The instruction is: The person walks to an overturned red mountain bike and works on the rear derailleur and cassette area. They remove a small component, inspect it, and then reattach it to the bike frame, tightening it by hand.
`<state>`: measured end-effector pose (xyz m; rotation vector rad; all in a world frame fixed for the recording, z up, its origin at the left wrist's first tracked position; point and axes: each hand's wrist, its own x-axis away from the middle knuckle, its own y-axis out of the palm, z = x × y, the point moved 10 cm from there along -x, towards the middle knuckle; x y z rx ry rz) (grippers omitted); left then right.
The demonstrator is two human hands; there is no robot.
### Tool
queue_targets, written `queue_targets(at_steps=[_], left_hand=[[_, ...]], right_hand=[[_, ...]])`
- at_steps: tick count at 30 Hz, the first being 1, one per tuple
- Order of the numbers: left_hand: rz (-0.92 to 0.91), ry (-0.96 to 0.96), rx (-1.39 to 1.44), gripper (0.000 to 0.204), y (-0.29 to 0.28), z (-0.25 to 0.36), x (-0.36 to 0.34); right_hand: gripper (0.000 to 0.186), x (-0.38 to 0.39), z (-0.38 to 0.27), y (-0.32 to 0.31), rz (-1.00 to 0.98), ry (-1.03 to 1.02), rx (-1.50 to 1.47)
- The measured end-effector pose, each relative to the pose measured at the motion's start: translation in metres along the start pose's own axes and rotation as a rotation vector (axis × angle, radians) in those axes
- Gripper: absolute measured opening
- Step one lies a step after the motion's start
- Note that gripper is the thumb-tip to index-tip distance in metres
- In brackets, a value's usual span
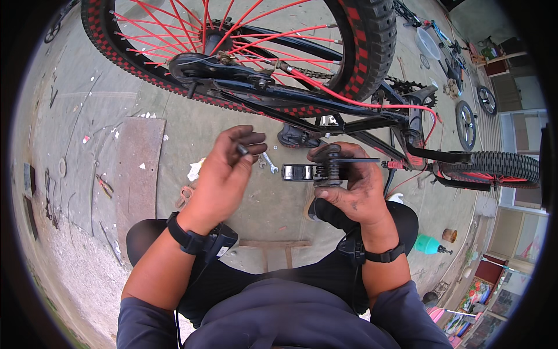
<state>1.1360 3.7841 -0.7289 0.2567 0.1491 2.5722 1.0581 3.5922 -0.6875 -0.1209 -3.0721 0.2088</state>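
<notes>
My left hand (pixel 224 174) pinches a small dark cylindrical piece (pixel 242 150) between thumb and fingers, both smudged with dark grease. In my right hand (pixel 360 192) is a dark metal bicycle part with a coil spring (pixel 330 168), its exact kind unclear. A shiny ring-like band (pixel 297 173) juts from its left side, and a thin flat plate (pixel 360 160) extends to the right. Beyond both hands is a black bicycle (pixel 349 109) with a red-spoked wheel (pixel 215 41) and a red cable (pixel 343 98). Two metal wrenches (pixel 269 163) lie on the ground between my hands.
A brown board (pixel 138 174) lies at left, with red-handled pliers (pixel 104 185) beyond it. At right are a teal bottle (pixel 427 244) and a rusty can (pixel 449 235). Loose wheels (pixel 465 125) and a pale basin (pixel 427 44) lie farther off. My knees flank the work.
</notes>
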Motion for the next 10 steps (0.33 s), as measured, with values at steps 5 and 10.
queue_targets(at_steps=[5,10], left_hand=[[-0.295,0.280,-0.262,0.065,0.046,0.022,0.016],[-0.278,0.225,-0.321,0.072,0.049,0.019,0.016]], right_hand=[[0.074,0.000,0.007,0.005,0.011,-0.005,0.174],[0.077,-0.002,0.006,0.006,0.002,0.002,0.198]])
